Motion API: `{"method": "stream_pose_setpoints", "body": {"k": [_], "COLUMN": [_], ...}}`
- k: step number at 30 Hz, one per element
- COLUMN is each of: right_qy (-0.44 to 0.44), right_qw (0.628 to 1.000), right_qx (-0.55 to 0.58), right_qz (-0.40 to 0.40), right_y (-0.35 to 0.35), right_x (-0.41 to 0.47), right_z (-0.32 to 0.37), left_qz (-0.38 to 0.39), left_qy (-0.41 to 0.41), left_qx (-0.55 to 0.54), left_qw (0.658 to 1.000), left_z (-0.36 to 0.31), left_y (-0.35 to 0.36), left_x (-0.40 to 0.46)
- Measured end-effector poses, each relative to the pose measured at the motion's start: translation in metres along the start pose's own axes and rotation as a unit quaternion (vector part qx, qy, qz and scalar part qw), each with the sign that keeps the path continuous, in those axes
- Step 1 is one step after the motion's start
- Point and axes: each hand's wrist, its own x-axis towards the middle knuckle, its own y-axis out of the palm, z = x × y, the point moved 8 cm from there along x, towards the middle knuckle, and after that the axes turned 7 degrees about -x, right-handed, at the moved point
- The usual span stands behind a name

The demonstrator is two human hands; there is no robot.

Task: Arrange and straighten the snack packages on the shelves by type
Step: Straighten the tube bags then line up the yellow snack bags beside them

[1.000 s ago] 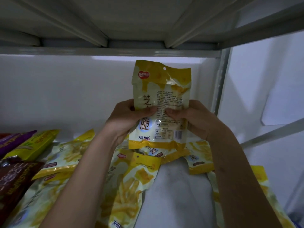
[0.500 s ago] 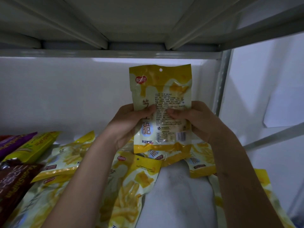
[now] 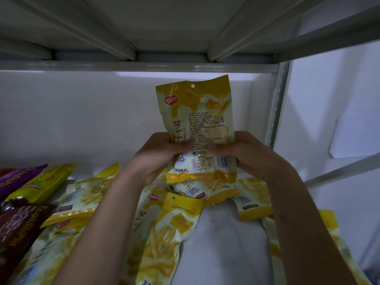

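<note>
A yellow and white snack package (image 3: 198, 120) stands upright in the middle of the shelf opening, its printed back side towards me. My left hand (image 3: 158, 155) grips its left edge with the thumb across the front. My right hand (image 3: 244, 155) grips its right edge the same way. Below them several identical yellow packages (image 3: 164, 233) lie flat and askew on the white shelf board (image 3: 224, 243), some overlapping.
At the far left lie a purple package (image 3: 18, 177), a green-yellow package (image 3: 45, 182) and a dark brown package (image 3: 18, 229). The grey shelf above (image 3: 144, 66) hangs close overhead. A metal upright (image 3: 277, 112) bounds the right side, and a white wall closes the back.
The held package has shifted slightly right and tilted a little, still held between both hands. The packages lying on the shelf have not moved.
</note>
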Motion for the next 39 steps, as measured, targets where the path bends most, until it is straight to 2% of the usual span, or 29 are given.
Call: {"method": "stream_pose_setpoints", "body": {"k": [5, 10, 14, 18, 21, 23, 27, 31, 34, 36, 39], "right_qy": [0.009, 0.006, 0.007, 0.011, 0.017, 0.014, 0.002, 0.012, 0.008, 0.008, 0.012], "right_qw": [0.999, 0.999, 1.000, 0.999, 0.998, 0.998, 0.998, 1.000, 0.999, 0.999, 0.999], "right_qx": [-0.005, 0.008, 0.028, 0.013, 0.028, 0.026, 0.035, 0.000, -0.002, 0.007, 0.031], "right_qz": [-0.033, -0.036, -0.007, -0.050, -0.062, -0.054, -0.049, -0.015, -0.037, -0.040, -0.033], "right_y": [-0.009, -0.006, -0.001, -0.009, -0.011, -0.009, -0.007, -0.003, -0.008, -0.009, -0.007], "right_x": [0.001, 0.000, -0.002, 0.000, 0.001, 0.000, 0.000, -0.001, -0.002, -0.002, -0.001], "right_z": [-0.005, -0.003, 0.000, -0.004, -0.006, -0.004, 0.001, -0.001, 0.000, 0.001, 0.001], "left_qz": [0.056, -0.011, -0.017, -0.038, -0.006, 0.016, -0.019, -0.006, -0.012, 0.011, 0.067], "left_qy": [-0.027, -0.001, -0.009, -0.016, -0.017, -0.013, 0.006, -0.006, 0.004, 0.004, 0.016], "left_qx": [0.013, 0.029, -0.012, -0.015, -0.025, 0.010, 0.034, 0.024, 0.006, -0.014, 0.013], "left_qw": [0.998, 1.000, 1.000, 0.999, 1.000, 1.000, 0.999, 1.000, 1.000, 1.000, 0.998], "left_z": [0.001, 0.000, 0.002, 0.005, 0.007, 0.006, 0.003, 0.005, 0.003, 0.004, 0.004], "left_y": [0.008, -0.003, -0.007, -0.005, 0.003, 0.007, 0.001, 0.000, 0.002, 0.003, 0.009], "left_x": [-0.006, -0.003, 0.001, 0.004, 0.004, 0.003, 0.003, 0.003, 0.003, 0.004, 0.002]}}
